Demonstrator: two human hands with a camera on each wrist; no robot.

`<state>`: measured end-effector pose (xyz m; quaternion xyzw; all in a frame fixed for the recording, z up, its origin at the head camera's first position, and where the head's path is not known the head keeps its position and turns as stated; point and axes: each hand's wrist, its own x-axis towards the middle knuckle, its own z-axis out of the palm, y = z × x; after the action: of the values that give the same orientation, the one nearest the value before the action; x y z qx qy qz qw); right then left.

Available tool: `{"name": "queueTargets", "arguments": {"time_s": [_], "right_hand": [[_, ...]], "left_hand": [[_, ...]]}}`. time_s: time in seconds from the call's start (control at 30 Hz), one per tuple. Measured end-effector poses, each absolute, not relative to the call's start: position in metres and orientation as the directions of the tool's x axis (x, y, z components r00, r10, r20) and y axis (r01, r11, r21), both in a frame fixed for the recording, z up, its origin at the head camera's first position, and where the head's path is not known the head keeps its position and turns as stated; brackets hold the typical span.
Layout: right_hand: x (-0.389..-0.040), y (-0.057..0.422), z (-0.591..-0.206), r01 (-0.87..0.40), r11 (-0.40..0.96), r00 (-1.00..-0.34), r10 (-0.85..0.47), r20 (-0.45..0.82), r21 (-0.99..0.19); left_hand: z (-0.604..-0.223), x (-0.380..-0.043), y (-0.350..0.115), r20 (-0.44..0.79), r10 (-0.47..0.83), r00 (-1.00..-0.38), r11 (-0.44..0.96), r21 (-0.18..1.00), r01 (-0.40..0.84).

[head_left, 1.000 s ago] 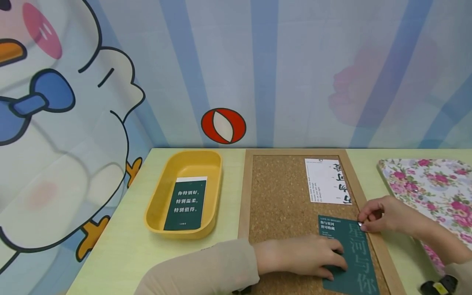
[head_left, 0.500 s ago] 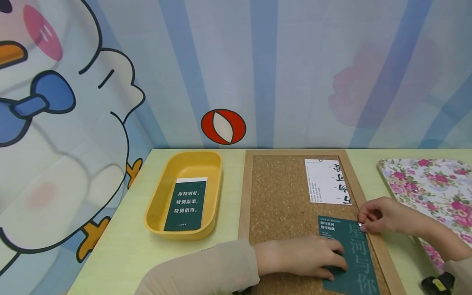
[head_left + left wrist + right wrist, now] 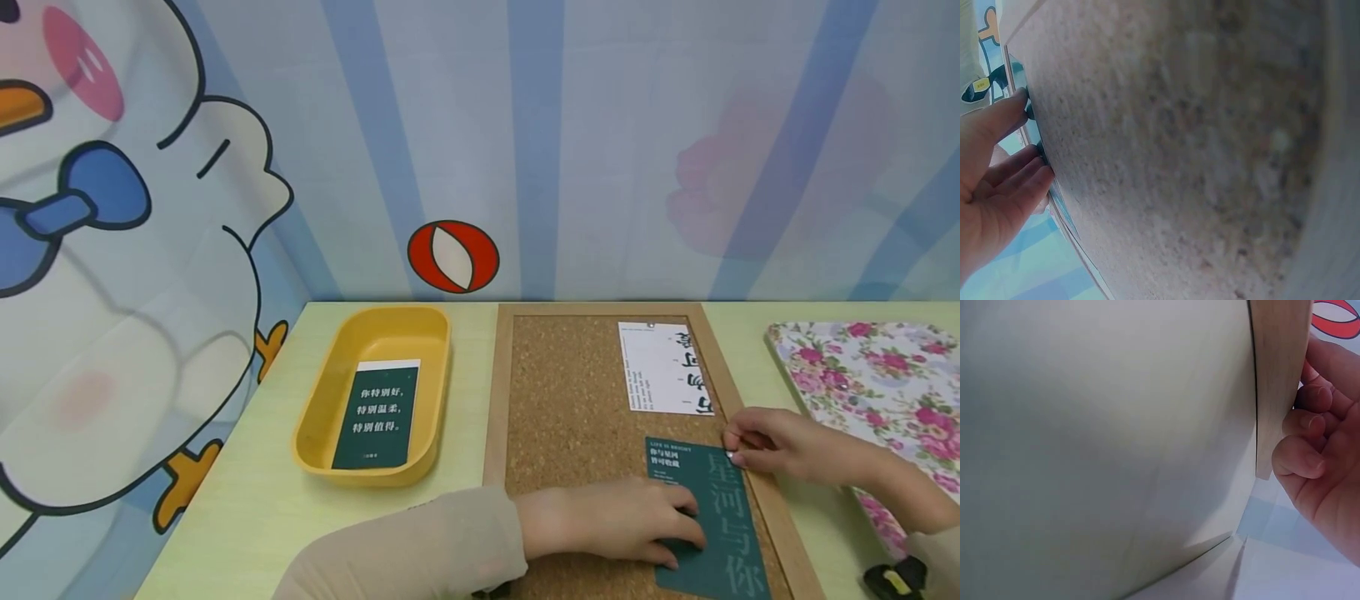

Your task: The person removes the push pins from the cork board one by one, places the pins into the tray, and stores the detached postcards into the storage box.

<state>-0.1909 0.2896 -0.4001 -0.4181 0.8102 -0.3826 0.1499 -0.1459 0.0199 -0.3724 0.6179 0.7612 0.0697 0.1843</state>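
Right grip (image 3: 783, 447) pinches pin (image 3: 731, 454) at green card (image 3: 722, 521); right-wrist view hides pin.

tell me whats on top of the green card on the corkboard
The left hand rests on the green card; the right hand holds a small pale object at its upper right corner. Anything beneath the hands is covered.

Dark green printed card (image 3: 722, 521), flat on corkboard (image 3: 570, 400)

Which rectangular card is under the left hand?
The dark green card on the brown corkboard; the white card is farther up, another green card in the yellow oblong tub.
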Motion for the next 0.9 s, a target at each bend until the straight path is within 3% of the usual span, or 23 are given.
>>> {"name": "queueTargets", "arguments": {"time_s": [0.53,0.77,0.9], "right_hand": [[-0.1890,0.2888,-0.3998,-0.578,0.362,-0.594,-0.801,0.073,-0.732],[-0.1901,0.2906,-0.3954,-0.569,0.455,-0.654,-0.756,0.042,-0.685],[-0.1913,0.2889,-0.3932,-0.578,0.455,-0.641,-0.767,0.032,-0.678]], "left_hand": [[-0.3718,-0.1463,0.0219,-0.205,0.964,-0.169,0.228,0.313,0.922],[-0.3716,-0.1460,0.0219,-0.211,0.962,-0.173,0.236,0.326,0.915],[-0.3722,-0.1460,0.0216,-0.212,0.962,-0.174,0.237,0.328,0.914]]}}
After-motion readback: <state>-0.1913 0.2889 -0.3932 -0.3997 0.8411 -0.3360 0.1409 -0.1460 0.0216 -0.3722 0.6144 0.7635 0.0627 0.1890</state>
